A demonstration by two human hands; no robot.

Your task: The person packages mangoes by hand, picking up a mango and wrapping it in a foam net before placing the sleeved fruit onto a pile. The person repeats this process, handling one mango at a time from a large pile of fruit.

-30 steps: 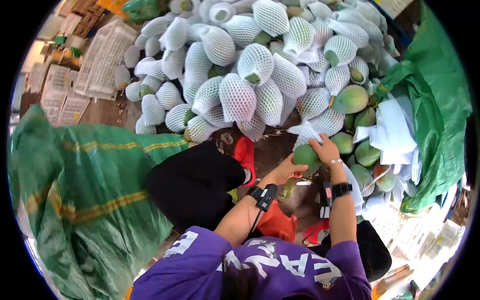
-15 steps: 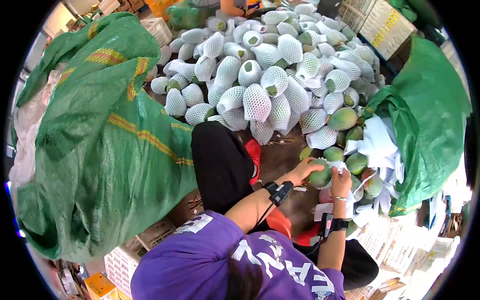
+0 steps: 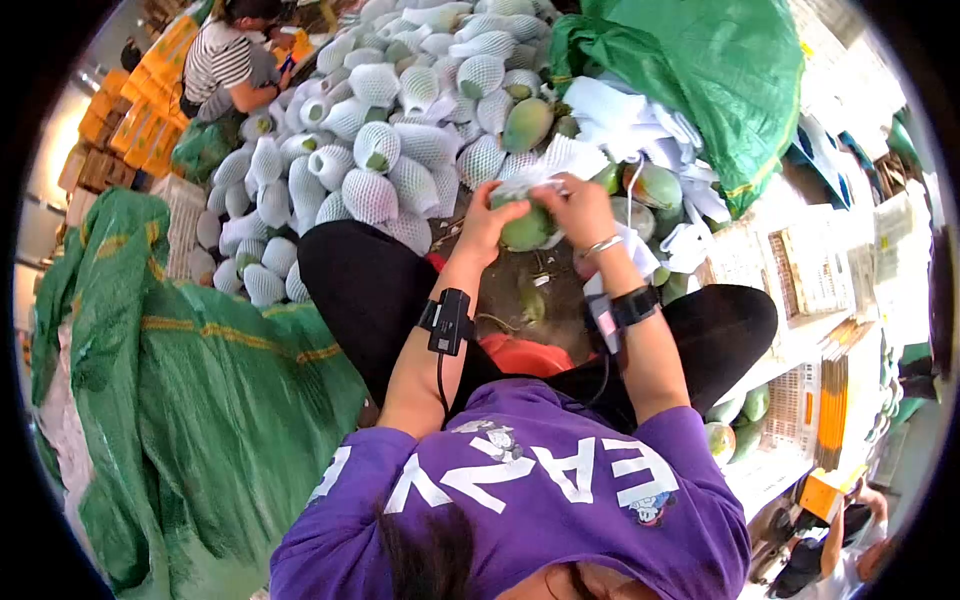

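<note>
In front of my crossed legs I hold a green papaya (image 3: 526,231), with a white foam net sleeve (image 3: 528,181) bunched over its far end. My left hand (image 3: 483,226) is closed around the papaya's left side, thumb across it. On the other side, my right hand (image 3: 585,212) pinches the sleeve's edge against the fruit. The fingertips of both hands are partly hidden by the sleeve. Just beyond my right hand lie bare papayas (image 3: 655,187), green with some orange-red, beside a heap of flat white foam sleeves (image 3: 607,112).
A large pile of netted papayas (image 3: 372,194) spreads ahead to the left. Green woven sheets lie at the left (image 3: 215,400) and upper right (image 3: 700,80). White crates (image 3: 800,262) stand on the right. Another person (image 3: 225,65) sits beyond the pile; someone else (image 3: 840,540) is at lower right.
My view has swung right, so the pile appears farther left. Both hands have lifted the papaya nearer to the middle, and the foam sleeve now spreads over its far end.
</note>
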